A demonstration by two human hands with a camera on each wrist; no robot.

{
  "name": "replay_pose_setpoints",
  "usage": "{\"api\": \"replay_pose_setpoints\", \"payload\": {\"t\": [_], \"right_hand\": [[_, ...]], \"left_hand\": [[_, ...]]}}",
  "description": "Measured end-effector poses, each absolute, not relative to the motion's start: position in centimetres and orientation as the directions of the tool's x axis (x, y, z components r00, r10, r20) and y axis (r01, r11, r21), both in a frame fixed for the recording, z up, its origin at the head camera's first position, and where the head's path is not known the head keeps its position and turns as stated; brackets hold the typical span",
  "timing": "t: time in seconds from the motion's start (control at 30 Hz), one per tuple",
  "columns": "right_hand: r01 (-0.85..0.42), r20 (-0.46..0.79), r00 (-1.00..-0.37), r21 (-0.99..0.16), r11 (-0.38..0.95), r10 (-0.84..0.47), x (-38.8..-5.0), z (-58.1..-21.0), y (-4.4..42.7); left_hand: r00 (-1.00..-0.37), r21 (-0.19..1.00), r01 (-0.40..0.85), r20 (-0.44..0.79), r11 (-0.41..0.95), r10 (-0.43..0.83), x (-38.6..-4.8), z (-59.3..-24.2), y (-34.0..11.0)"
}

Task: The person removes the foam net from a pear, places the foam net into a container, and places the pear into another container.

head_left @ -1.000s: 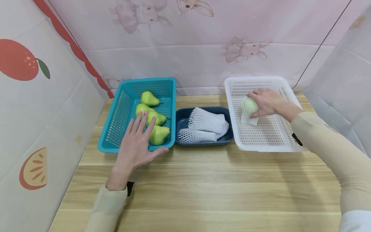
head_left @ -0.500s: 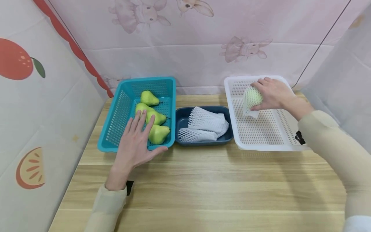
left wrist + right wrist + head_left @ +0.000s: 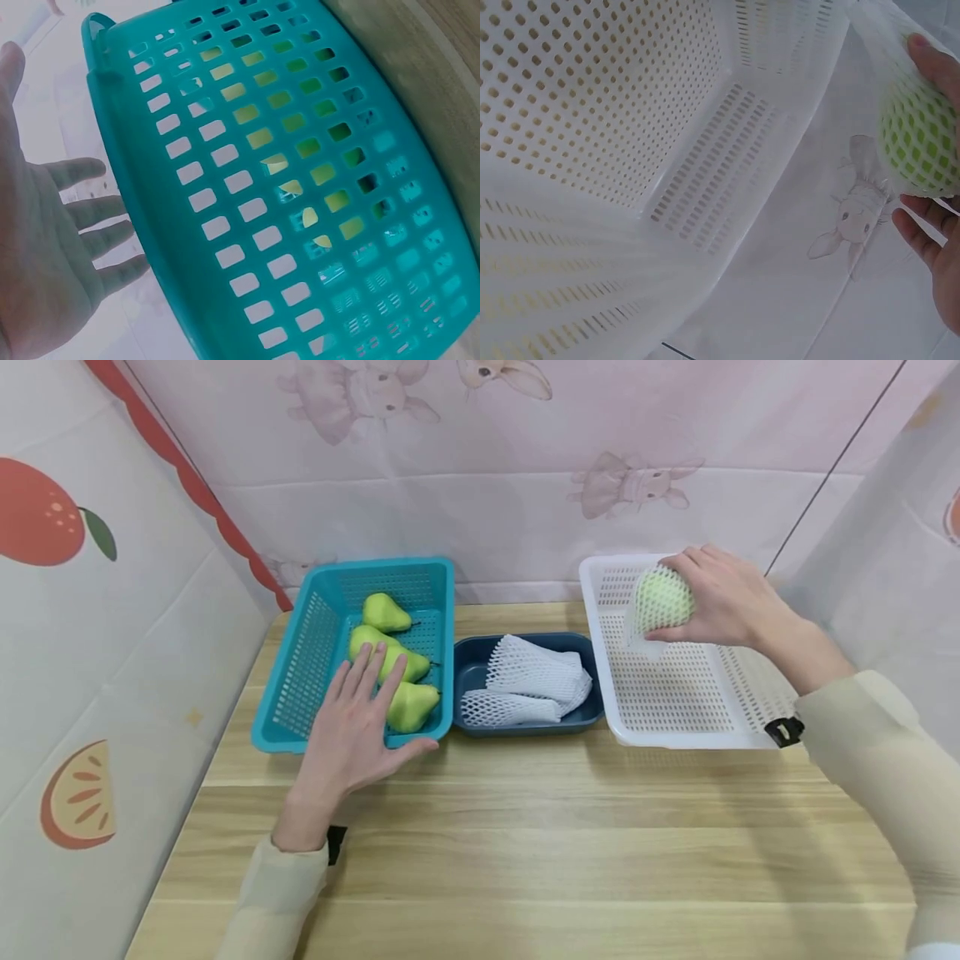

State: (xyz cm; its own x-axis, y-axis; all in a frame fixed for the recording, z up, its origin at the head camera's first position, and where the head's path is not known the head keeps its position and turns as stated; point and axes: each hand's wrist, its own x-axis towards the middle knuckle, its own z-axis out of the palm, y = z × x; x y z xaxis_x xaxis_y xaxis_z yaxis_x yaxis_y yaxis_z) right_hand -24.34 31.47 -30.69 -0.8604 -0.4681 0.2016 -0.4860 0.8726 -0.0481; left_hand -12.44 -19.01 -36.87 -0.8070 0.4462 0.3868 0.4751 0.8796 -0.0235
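My right hand [image 3: 723, 597] grips a pear in a white foam net [image 3: 663, 599] above the white basket [image 3: 622, 737]. In the right wrist view the netted pear [image 3: 917, 139] shows green through the mesh, with loose net above it. My left hand [image 3: 348, 727] is spread with straight fingers over the front rim of the teal basket [image 3: 273, 727]. Inside that basket lie several bare green pears, the front pear [image 3: 412, 706] just beyond my fingers. The left wrist view has my left hand [image 3: 60, 240] beside the teal basket's rim; whether it touches is unclear.
Between the two baskets stands a dark blue tray [image 3: 468, 668] with several white foam nets [image 3: 532, 672] in it. The wooden table [image 3: 540, 843] extends toward me. Printed cloth walls [image 3: 517, 535] close off the back and both sides.
My right hand has lifted the netted pear up from the white basket's floor and shifted slightly right. The left hand has stayed almost still over the teal basket.
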Motion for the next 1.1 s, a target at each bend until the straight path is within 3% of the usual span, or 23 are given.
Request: {"api": "replay_pose_setpoints", "payload": {"t": [0.27, 0.57, 1.1], "right_hand": [[-0.500, 0.292, -0.839, -0.081, 0.863, -0.459, -21.8, -30.1, 30.4], [-0.679, 0.499, -0.659, -0.071, 0.731, -0.563, -20.0, -31.6, 28.6], [-0.779, 0.612, -0.542, -0.110, 0.617, -0.575, -16.8, -32.9, 24.4]], "left_hand": [[-0.789, -0.030, 0.502, 0.395, 0.865, 0.471, -12.5, -36.2, -18.5], [-0.775, -0.010, 0.546, 0.373, 0.838, 0.510, -12.6, -35.0, -17.3], [-0.752, -0.031, 0.592, 0.340, 0.805, 0.565, -12.8, -33.7, -14.9]]}}
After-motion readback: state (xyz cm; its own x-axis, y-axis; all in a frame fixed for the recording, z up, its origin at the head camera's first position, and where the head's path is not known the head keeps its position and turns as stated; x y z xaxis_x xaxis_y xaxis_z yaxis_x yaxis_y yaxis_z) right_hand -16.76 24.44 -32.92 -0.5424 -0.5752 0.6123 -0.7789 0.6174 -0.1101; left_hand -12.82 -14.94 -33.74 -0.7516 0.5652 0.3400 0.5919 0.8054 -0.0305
